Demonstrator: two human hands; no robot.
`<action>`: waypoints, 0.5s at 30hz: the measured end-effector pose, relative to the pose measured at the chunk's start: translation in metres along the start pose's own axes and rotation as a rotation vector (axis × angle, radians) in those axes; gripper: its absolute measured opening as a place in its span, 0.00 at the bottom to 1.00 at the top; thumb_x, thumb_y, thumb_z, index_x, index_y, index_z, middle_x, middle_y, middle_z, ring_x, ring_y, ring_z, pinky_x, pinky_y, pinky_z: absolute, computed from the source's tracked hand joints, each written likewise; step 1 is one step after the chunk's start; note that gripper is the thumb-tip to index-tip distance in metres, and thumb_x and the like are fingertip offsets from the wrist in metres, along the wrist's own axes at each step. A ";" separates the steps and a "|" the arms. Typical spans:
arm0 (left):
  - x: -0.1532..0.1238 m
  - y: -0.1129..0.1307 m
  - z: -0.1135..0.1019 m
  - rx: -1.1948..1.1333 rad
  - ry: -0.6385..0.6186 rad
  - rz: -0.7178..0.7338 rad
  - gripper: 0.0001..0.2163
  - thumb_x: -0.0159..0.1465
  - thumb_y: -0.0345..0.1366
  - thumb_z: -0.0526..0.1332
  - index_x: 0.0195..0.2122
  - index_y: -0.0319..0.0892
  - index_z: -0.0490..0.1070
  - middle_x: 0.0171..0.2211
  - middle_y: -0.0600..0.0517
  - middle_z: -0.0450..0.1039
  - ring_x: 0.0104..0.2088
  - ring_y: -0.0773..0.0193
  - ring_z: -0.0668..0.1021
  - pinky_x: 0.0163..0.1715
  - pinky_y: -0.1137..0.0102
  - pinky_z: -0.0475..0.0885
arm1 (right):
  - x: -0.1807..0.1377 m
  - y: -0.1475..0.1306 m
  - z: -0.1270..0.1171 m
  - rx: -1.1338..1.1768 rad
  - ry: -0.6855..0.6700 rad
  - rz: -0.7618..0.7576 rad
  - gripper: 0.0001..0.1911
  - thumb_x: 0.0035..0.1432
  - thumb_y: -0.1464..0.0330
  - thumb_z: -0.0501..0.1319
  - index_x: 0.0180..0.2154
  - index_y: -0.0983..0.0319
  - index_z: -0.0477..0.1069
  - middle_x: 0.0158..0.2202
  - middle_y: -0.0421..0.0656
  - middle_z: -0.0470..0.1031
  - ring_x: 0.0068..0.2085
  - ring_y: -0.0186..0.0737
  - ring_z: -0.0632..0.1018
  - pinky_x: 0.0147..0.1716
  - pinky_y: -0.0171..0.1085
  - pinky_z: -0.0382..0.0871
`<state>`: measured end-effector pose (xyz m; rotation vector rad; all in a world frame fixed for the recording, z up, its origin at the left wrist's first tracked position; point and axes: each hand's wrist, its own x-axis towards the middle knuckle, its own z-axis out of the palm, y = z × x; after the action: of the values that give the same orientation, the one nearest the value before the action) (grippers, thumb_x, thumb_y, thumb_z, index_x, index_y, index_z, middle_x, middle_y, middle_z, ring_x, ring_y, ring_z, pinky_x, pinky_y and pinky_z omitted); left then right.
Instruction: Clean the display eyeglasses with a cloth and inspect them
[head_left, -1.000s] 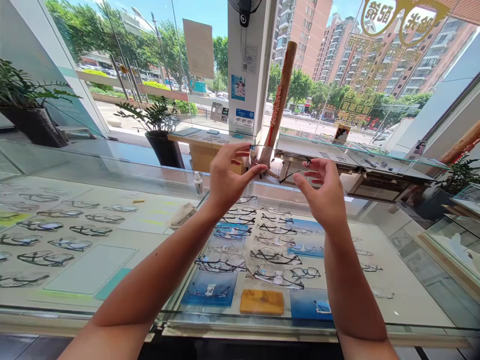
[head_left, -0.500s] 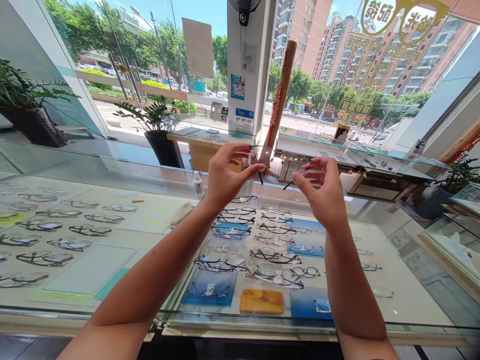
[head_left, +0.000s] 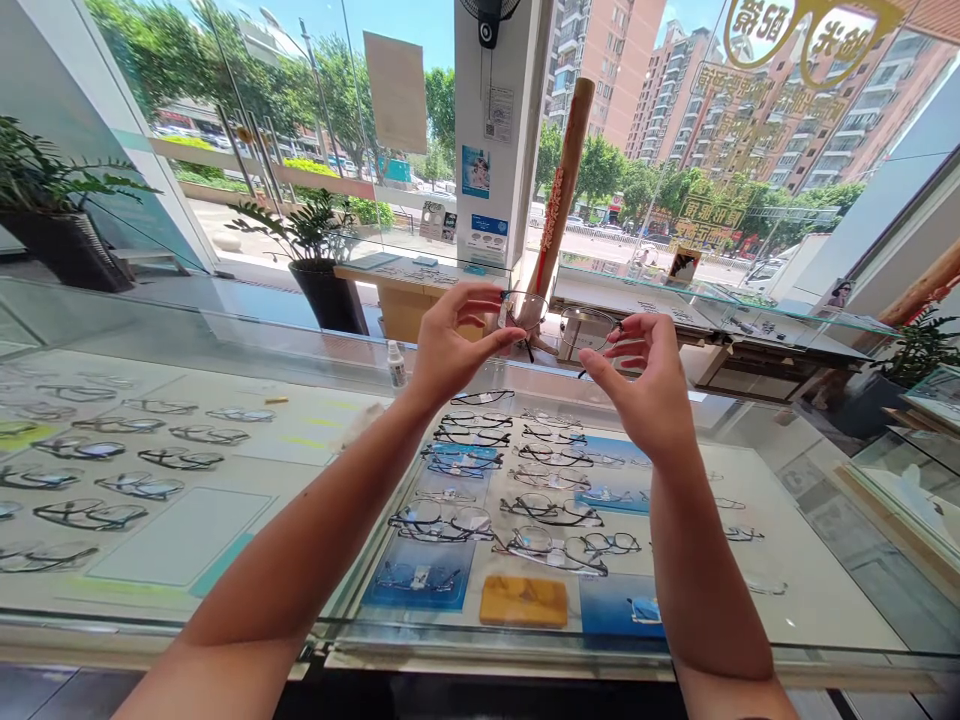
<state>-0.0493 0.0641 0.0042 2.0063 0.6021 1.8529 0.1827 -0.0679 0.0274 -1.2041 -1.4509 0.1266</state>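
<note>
I hold a thin-rimmed pair of glasses (head_left: 559, 322) up in the air above the glass display counter (head_left: 750, 610). My left hand (head_left: 448, 345) pinches the frame's left end between thumb and fingers. My right hand (head_left: 645, 385) pinches the right end, its fingers curled round the hinge. The clear lenses face away from me toward the window. Both temple arms hang down behind the lenses.
Under the counter glass lie several pairs of glasses (head_left: 551, 512) on blue and white mats, with a yellow pad (head_left: 523, 602) near the front. A small white bottle (head_left: 397, 365) and a cloth (head_left: 360, 425) rest on the left counter. Potted plants (head_left: 322, 260) stand by the window.
Both hands have lifted the glasses slightly and tilted them; the temple arms swung a little. The grip on both ends is unchanged.
</note>
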 end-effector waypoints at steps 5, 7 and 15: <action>0.000 -0.002 0.002 -0.025 -0.008 -0.030 0.30 0.54 0.56 0.82 0.52 0.47 0.80 0.50 0.46 0.85 0.49 0.56 0.86 0.44 0.65 0.82 | -0.001 -0.002 0.000 -0.024 0.009 -0.013 0.26 0.59 0.52 0.74 0.50 0.53 0.65 0.51 0.44 0.78 0.48 0.47 0.81 0.50 0.51 0.77; 0.000 -0.003 0.002 -0.014 -0.007 -0.027 0.30 0.54 0.56 0.81 0.52 0.47 0.80 0.50 0.46 0.86 0.48 0.56 0.86 0.43 0.65 0.82 | -0.001 -0.003 0.000 -0.023 0.008 -0.012 0.26 0.59 0.52 0.74 0.50 0.53 0.65 0.51 0.44 0.78 0.47 0.46 0.81 0.49 0.51 0.77; -0.001 -0.003 0.003 0.056 0.013 -0.018 0.27 0.56 0.57 0.80 0.50 0.48 0.80 0.48 0.46 0.86 0.44 0.57 0.87 0.37 0.65 0.81 | -0.001 -0.003 -0.002 -0.023 -0.005 0.031 0.27 0.59 0.49 0.73 0.51 0.52 0.66 0.51 0.44 0.79 0.46 0.47 0.82 0.46 0.50 0.78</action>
<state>-0.0467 0.0662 0.0018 2.0187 0.6803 1.8593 0.1823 -0.0705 0.0295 -1.2454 -1.4419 0.1344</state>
